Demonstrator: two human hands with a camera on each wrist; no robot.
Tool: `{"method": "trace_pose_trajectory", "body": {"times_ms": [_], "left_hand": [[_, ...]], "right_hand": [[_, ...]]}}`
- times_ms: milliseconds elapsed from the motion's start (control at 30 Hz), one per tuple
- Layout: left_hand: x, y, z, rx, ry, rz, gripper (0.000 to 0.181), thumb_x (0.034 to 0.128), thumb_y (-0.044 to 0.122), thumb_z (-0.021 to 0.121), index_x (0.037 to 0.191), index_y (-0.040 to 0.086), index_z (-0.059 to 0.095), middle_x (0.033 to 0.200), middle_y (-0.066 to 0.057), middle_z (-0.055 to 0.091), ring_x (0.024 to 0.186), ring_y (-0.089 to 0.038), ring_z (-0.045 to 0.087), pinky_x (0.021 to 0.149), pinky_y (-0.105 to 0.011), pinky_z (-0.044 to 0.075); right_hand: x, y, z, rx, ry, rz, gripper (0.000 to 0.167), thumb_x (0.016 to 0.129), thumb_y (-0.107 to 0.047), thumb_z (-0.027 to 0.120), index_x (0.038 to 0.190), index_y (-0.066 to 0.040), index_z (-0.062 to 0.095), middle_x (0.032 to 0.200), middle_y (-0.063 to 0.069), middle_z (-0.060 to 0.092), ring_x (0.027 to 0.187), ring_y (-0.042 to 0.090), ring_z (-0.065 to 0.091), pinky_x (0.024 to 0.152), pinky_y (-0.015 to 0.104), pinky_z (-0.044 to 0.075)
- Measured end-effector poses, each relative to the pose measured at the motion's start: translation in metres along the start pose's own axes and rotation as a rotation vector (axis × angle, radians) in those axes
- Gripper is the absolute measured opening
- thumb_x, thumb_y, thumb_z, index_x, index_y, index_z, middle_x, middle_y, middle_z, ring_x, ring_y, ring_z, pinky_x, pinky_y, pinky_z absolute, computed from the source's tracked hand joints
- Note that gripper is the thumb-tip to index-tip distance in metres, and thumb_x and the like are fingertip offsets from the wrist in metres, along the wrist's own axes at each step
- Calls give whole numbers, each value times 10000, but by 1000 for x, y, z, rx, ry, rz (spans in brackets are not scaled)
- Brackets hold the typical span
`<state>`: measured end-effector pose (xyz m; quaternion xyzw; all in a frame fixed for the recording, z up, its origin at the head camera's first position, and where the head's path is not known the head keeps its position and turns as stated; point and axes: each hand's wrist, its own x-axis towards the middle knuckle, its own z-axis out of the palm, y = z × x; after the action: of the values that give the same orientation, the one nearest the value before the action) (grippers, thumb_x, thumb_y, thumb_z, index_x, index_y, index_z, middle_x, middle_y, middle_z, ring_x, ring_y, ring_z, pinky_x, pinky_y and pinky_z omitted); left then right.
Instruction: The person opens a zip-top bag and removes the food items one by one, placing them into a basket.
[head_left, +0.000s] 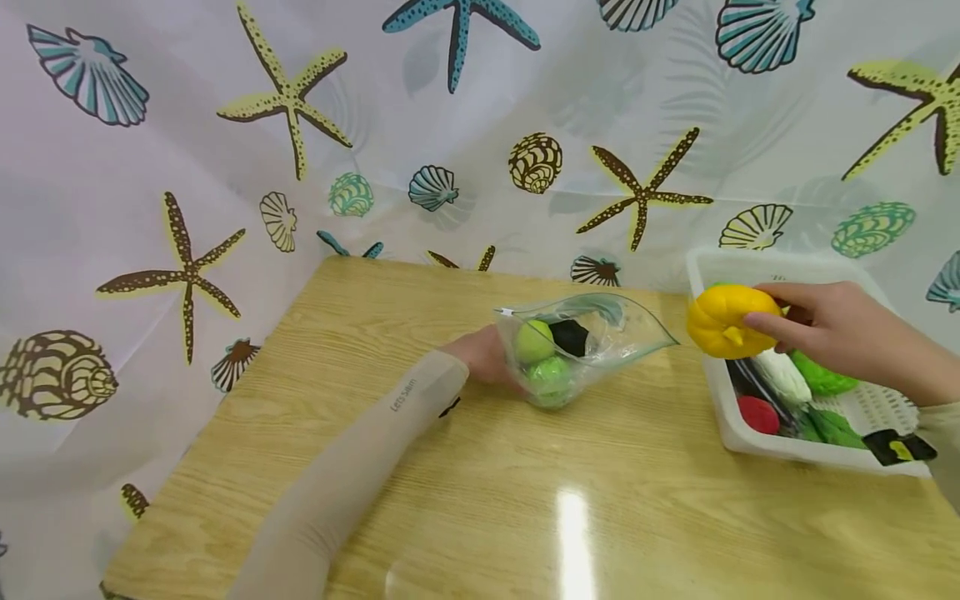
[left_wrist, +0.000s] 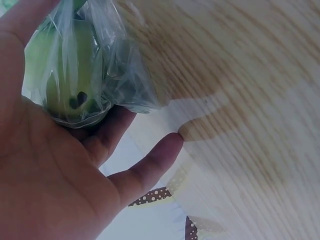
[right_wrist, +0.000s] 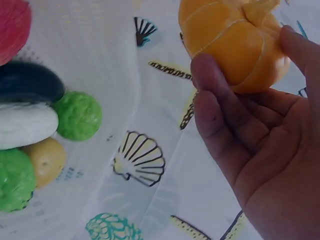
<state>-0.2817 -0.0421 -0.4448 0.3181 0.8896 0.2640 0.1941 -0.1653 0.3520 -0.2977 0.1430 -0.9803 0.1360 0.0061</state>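
A clear zip bag (head_left: 592, 367) holds round green items (head_left: 550, 377) and a dark one (head_left: 570, 337). My left hand (head_left: 491, 354) supports the bag from its left side; in the left wrist view the hand (left_wrist: 65, 170) lies under and around the bag (left_wrist: 120, 75), some fingers extended. My right hand (head_left: 832, 325) grips a yellow pumpkin-shaped item (head_left: 723, 321) above the left edge of the white basket (head_left: 738, 442). The right wrist view shows the right hand (right_wrist: 260, 135) with thumb and fingers round the pumpkin-shaped item (right_wrist: 235, 45).
Inside the basket lie a red item (head_left: 758, 414), a white one (head_left: 782, 375), a dark long one and several green ones (head_left: 821, 373). The wooden table (head_left: 480, 500) meets a patterned curtain (head_left: 480, 217) at the back and left.
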Motion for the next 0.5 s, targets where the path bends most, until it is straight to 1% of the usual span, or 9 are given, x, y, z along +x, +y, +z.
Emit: {"method": "trace_pose_trajectory", "body": {"times_ms": [100,200,267,300,367,433,500], "left_hand": [[-4,1,-4,4,6,-14,750,641,330,968,1264,233,561,1183,87,602,1114,-112,555,1068,-353,442],[-7,1,-6,8,7,-33,771,652,347,962,1289,230,543,1213,84,589,1136,-112,548,1079,-361,436],[-9,1,-7,9,7,-41,786,659,351,958,1307,227,532,1232,80,582,1151,-115,544,1085,-366,433],[-9,0,-7,5,7,-40,787,662,349,956,1311,225,529,1237,79,580,1155,-116,542,1089,-367,429],[-10,-1,-7,4,10,-37,783,664,345,955,1310,225,530,1237,81,579,1155,-114,540,1089,-362,427],[-10,-2,-7,-7,10,-25,767,665,336,955,1299,224,539,1230,83,585,1151,-113,541,1087,-358,426],[-10,-2,-8,-17,10,-19,756,661,331,958,1288,227,547,1221,87,589,1144,-112,543,1086,-354,427]], "right_hand": [[-5,20,5,-61,-74,64,526,1017,-437,579,1276,19,610,844,6,682,644,119,553,551,249,444],[-11,38,11,-113,-132,114,570,1018,-499,541,1181,41,630,776,4,614,656,155,503,556,267,411],[-16,49,13,-126,-157,147,578,1019,-513,530,1106,49,633,740,13,574,650,169,495,563,285,407],[-18,54,14,-130,-171,165,599,1021,-519,520,1116,62,625,729,17,565,640,171,501,565,292,409],[-23,65,16,-135,-210,208,676,1018,-552,499,1195,95,585,716,34,547,620,174,520,566,306,415],[-29,75,19,-126,-261,252,784,1009,-590,483,1300,138,505,729,55,539,607,181,536,568,320,434],[-35,85,23,-128,-313,285,893,994,-642,456,1382,160,407,715,68,514,583,187,531,563,324,426]]}}
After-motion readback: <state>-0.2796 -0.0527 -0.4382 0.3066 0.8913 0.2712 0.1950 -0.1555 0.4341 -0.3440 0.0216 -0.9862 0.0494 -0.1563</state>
